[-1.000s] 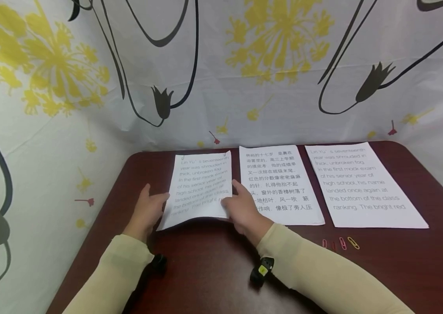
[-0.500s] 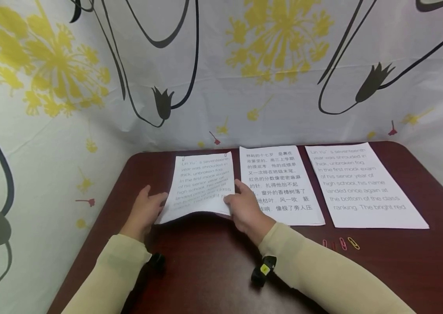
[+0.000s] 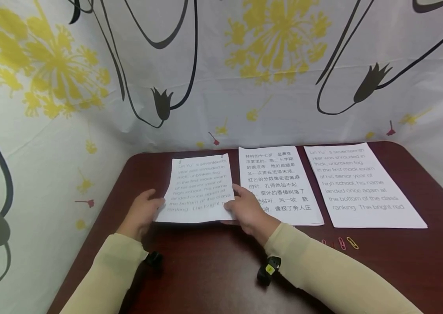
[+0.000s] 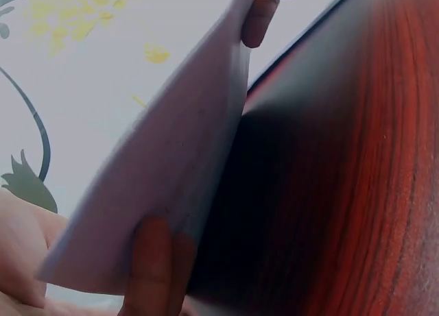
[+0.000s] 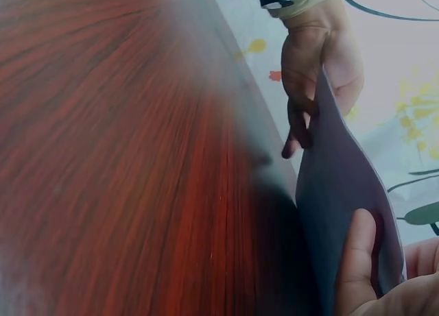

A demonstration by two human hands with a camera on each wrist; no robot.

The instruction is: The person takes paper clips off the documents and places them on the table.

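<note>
Both my hands hold a stack of printed paper (image 3: 199,187) at the left of the table, lifted at its near end. English text covers its top side, and two paper clips sit along its far edge. My left hand (image 3: 141,213) pinches the near left corner, fingers (image 4: 152,264) beneath and thumb on top. At the near right corner my right hand (image 3: 250,213) grips it, thumb above and fingers (image 5: 357,254) underneath. Seen from below in the right wrist view, the paper (image 5: 346,179) stands off the table, with my left hand (image 5: 322,69) at its far end.
A stack with Chinese text (image 3: 280,187) lies to the right, partly behind my right hand. Beyond it lies another English stack (image 3: 359,187). Several paper clips (image 3: 342,243) lie near my right sleeve. A patterned curtain (image 3: 206,87) rises behind the dark red table (image 3: 206,279).
The paper's near edge has gone from arched to nearly straight, and its far edge has shifted slightly left and nearer. My hands have moved slightly nearer, still holding the paper.
</note>
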